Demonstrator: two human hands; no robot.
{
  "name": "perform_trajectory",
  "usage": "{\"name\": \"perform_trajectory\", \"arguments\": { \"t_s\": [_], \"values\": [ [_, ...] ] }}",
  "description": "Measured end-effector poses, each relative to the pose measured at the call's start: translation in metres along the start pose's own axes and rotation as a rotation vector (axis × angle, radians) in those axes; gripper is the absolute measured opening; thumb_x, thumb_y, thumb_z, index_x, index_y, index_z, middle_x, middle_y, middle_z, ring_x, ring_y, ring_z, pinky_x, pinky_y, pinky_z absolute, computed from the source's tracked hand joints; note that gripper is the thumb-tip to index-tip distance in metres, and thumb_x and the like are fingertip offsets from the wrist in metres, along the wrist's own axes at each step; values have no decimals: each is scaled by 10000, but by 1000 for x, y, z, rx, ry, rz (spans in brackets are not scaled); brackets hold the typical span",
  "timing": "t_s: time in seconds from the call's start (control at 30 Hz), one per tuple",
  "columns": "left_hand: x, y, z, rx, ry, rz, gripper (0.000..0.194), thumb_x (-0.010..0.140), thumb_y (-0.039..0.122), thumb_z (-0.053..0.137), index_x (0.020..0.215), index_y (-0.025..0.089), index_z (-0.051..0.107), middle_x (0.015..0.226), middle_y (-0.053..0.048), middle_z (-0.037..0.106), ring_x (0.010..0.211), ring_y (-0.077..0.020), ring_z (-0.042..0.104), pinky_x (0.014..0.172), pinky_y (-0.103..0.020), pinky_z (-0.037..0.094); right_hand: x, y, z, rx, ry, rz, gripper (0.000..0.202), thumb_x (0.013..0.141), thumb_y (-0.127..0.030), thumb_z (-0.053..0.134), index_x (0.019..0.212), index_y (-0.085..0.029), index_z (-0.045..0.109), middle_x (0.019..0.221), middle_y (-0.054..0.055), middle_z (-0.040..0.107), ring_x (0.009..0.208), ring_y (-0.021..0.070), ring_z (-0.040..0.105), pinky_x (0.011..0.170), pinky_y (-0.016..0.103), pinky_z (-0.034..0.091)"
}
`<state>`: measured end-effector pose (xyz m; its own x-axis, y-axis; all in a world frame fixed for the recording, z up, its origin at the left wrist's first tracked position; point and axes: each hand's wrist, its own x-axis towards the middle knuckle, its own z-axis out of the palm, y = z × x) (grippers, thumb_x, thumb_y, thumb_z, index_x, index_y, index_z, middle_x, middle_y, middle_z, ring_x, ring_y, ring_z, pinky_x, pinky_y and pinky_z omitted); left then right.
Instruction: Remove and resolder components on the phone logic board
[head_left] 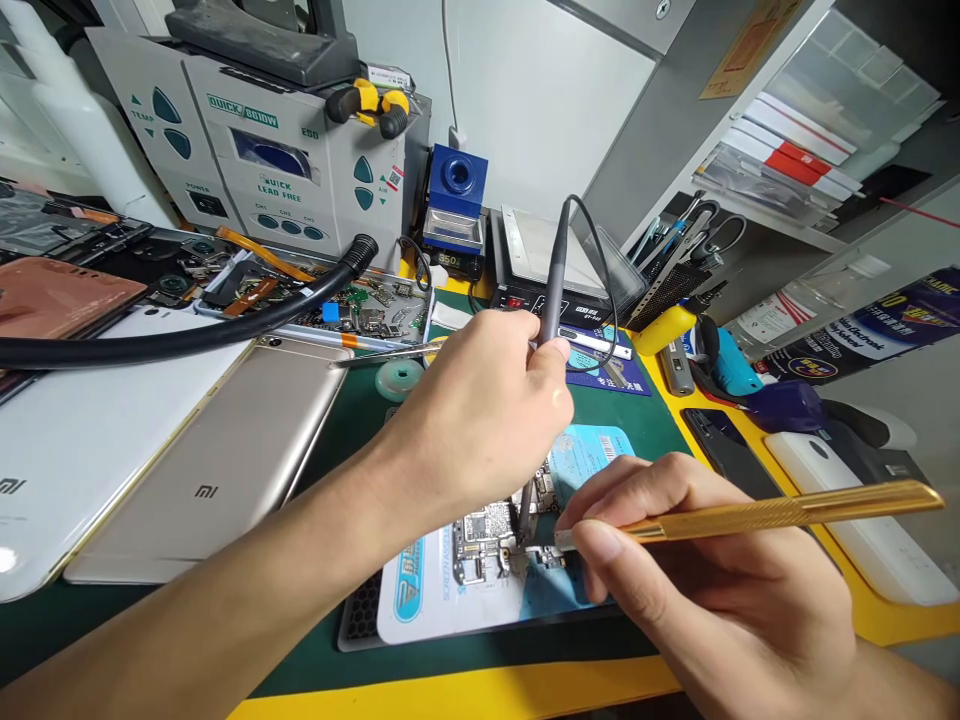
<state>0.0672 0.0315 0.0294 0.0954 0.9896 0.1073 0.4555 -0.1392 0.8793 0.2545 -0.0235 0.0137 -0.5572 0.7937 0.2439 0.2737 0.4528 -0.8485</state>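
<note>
My left hand (487,400) is wrapped round a dark soldering iron (555,285) with a thin cable. The iron's dark lower end points down at a small circuit board (480,545), which lies on a blue and white card (420,620). To the right, my right hand (712,580) pinches a gold-coloured knurled handle (750,515). Its silvery end reaches the right part of the board, close to the iron's tip. Whether either tip touches the board cannot be made out.
A grey hot-air station (285,150) stands at the back left, its black hose (247,345) crossing above phones (225,460) at the left. Behind are a blue iron stand (457,180) and a scale-like device (540,260). Bottles and a black phone (727,455) lie right.
</note>
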Motion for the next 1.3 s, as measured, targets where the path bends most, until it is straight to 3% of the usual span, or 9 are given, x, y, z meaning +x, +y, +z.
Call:
{"name": "perform_trajectory", "arguments": {
  "t_s": [1.3],
  "values": [
    [0, -1, 1, 1, 11, 7, 269, 927, 300, 480, 691, 192, 552, 469, 65, 480, 387, -42, 350, 334, -170, 256, 1, -3, 0, -2, 24, -2, 192, 900, -3, 616, 963, -184, 600, 808, 11, 606, 736, 155, 616, 672, 314, 527]
  ]
}}
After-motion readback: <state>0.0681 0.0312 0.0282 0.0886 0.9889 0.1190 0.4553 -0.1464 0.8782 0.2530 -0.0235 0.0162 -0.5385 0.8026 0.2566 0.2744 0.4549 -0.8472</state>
